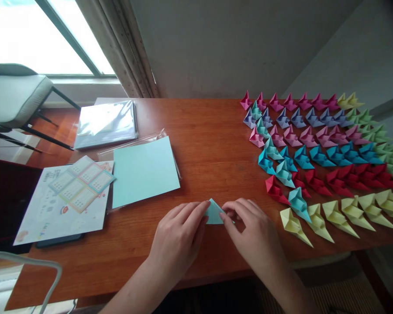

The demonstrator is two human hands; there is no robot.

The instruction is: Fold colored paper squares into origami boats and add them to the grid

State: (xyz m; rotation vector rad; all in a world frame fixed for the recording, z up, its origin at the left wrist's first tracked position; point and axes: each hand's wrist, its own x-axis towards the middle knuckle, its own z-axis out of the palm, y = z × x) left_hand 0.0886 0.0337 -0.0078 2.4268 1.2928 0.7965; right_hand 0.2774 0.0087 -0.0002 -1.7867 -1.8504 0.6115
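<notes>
Folding appears to be the step in hand: the small triangular blue-green paper (215, 214) is over the front part of the table (209, 144). The left hand (180, 226) pinches its left side, the right hand (253, 224) its right, fingertips closed. The next move likely calls for aligned edges and a firm crease.

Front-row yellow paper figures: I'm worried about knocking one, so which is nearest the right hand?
The leftmost front-row yellow figure; its row-mates all lie farther right.
</notes>
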